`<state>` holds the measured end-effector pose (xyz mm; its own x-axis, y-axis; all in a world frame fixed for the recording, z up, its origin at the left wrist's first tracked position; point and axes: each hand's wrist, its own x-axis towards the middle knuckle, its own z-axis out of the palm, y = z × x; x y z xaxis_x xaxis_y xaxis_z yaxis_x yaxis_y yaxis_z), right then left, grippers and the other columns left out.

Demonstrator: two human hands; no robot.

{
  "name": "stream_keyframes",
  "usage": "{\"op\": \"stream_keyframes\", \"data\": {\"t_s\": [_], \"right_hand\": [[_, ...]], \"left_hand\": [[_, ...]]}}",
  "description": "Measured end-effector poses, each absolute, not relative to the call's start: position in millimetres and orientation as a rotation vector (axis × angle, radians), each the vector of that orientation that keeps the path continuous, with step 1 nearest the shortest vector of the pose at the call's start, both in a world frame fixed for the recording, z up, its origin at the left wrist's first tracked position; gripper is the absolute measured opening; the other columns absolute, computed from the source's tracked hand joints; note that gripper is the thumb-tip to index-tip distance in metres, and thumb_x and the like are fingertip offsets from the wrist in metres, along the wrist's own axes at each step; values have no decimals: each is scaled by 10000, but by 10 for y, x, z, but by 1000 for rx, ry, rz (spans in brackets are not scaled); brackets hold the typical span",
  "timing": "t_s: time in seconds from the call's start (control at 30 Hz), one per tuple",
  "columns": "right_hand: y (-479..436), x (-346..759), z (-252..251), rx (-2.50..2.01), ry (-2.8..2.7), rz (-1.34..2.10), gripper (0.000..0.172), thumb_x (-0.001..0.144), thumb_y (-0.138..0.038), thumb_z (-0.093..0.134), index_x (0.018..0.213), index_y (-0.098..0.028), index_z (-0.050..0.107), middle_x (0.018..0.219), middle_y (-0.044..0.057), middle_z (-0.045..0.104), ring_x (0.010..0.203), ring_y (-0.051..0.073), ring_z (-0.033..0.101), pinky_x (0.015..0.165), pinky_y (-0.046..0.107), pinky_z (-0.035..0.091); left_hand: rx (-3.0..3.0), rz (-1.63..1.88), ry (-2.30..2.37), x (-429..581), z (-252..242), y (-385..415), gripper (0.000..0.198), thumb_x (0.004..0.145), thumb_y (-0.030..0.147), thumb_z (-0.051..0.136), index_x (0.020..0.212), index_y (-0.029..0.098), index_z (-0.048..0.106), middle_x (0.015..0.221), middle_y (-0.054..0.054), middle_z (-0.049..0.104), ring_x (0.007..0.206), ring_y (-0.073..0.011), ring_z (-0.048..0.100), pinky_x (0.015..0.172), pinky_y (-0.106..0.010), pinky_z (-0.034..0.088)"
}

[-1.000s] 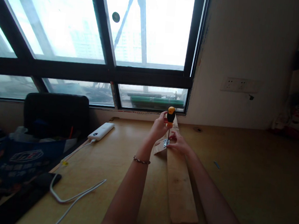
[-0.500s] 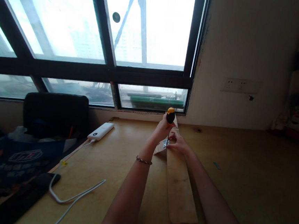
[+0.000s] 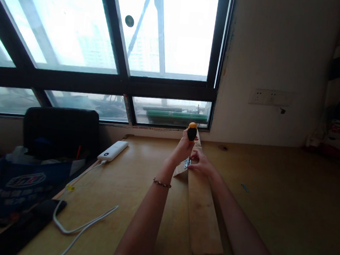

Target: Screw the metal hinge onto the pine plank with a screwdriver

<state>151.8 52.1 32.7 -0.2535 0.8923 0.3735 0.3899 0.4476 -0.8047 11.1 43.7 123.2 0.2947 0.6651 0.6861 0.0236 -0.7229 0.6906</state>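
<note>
My left hand (image 3: 184, 145) is wrapped round the black and yellow handle of a screwdriver (image 3: 191, 132), which stands upright with its shaft pointing down. Below it lies a silver metal hinge (image 3: 187, 163) on the wood. My right hand (image 3: 201, 162) rests on a long wooden board (image 3: 204, 210), thumb and fingers curved close about the hinge and the screwdriver's tip. Whether a screw is between those fingers is too small to tell. A second wooden piece (image 3: 180, 170) sticks out at a slant to the left, under the hinge.
A small metal piece (image 3: 245, 187) lies on the table (image 3: 284, 217) to the right. On the left are a white power bank (image 3: 113, 151) and its white cable (image 3: 90, 224). A black chair (image 3: 61, 130) and a blue bag (image 3: 28, 186) stand beyond the left edge. The window (image 3: 164, 88) is ahead.
The whole view has shifted slightly. Both hands, the screwdriver and the hinge keep nearly the same places relative to the board.
</note>
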Motion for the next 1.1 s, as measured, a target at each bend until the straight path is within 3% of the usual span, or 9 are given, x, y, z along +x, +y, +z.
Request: {"op": "stream_keyframes", "data": {"t_s": [0.23,0.53,0.73,0.9,1.0,1.1], "right_hand": [[539,1517,333,-1090,-1852,722,786,472,-352,782,1149,-175,423,899,34,598,870,188,560,833,361,423],[551,1512,280,-1070,-1863,645,740,482,-300,782,1127,-187,439,896,22,600,870,184,548,818,347,413],[549,1515,287,-1083,-1868,645,740,482,-299,778,1128,-177,438,897,25,602,879,185,550,815,348,409],[529,1499,304,-1104,-1835,661,751,468,-293,783,1126,-179,440,891,20,606,878,183,555,832,349,405],[524,1490,302,-1113,-1829,657,754,464,-293,783,1123,-167,440,893,25,607,878,185,556,844,356,402],[527,1495,294,-1103,-1838,652,742,476,-302,777,1124,-161,443,895,29,607,864,184,561,838,355,409]], "left_hand": [[1943,1490,608,190,1238,357,454,746,158,525,1148,200,317,1038,-90,539,863,-152,602,734,-293,487],[1702,2027,722,27,1693,99,489,744,226,565,1171,291,334,1031,-45,548,881,-165,622,729,-278,511],[1841,1995,778,-288,1871,-2,417,692,217,620,1086,227,485,1004,-48,604,912,-170,606,790,-308,487],[2308,1681,1094,-462,1353,-174,249,730,139,551,972,191,578,994,-64,635,954,-193,583,878,-382,434],[2605,1423,1083,-708,833,-392,256,780,72,440,947,213,574,980,-41,648,1106,-199,508,1030,-477,254],[2713,1257,1037,-1018,414,-540,286,792,53,402,958,221,563,989,-36,651,1146,-202,479,1045,-498,210]]}}
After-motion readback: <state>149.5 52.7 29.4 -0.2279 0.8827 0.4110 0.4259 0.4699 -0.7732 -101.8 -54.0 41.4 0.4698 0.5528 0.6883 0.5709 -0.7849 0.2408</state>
